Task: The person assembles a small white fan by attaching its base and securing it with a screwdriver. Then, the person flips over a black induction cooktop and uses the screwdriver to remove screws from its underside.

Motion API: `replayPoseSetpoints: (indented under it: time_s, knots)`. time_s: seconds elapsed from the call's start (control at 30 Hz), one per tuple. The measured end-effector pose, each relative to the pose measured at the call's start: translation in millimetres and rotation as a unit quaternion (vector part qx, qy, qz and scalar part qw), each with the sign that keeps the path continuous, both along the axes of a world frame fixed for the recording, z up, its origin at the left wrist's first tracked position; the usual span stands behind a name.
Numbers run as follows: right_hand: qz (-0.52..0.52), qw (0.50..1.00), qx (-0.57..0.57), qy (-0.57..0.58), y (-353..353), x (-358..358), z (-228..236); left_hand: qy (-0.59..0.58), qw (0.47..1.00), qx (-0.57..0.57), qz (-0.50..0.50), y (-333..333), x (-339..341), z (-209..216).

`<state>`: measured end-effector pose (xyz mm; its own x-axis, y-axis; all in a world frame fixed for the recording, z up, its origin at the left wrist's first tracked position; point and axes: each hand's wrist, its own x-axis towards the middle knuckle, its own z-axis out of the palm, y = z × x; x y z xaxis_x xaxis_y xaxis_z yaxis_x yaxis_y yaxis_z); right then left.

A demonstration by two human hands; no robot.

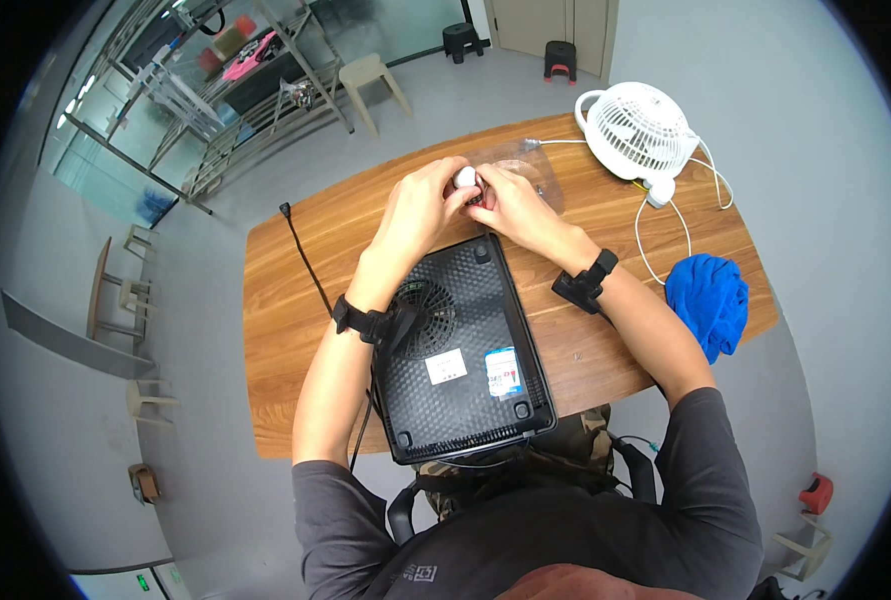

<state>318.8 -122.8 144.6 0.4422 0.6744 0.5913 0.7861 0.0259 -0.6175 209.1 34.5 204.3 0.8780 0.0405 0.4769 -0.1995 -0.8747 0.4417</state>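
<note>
Above the far middle of the wooden table, both of my hands are close together with fingers closed. My left hand (420, 205) pinches a small white round-ended piece (465, 177), with its fingers curled round the left side. Against the same piece, my right hand (517, 208) presses from the right. A bit of dark and red shows between the fingertips; its kind is hidden. Just below the hands lies a flat black appliance (465, 300), underside up, with a round fan vent, small feet and two labels, like an induction cooker. A clear plastic bag (545, 180) lies behind my right hand.
A white fan (640, 130) with a white cord stands at the table's far right. A blue cloth (707, 303) hangs over the right edge. A black cable (305, 255) runs along the left side of the wooden table (275, 340). Stools and a metal rack stand beyond.
</note>
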Motion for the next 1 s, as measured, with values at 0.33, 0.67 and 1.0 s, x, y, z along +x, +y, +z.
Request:
replayPoseSetpoints:
  time_s: [0.33,0.67,1.0]
  knots:
    - [0.014,0.999,-0.001,0.04,1,-2,13,0.018,1.0,-0.011,0.005,-4,6,2]
    - [-0.053,0.998,0.022,0.005,5,-4,15,0.056,0.991,0.091,0.082,-11,11,11]
    - [-0.037,0.998,-0.046,0.036,-6,-4,22,0.025,0.993,0.11,0.033,-8,15,-1]
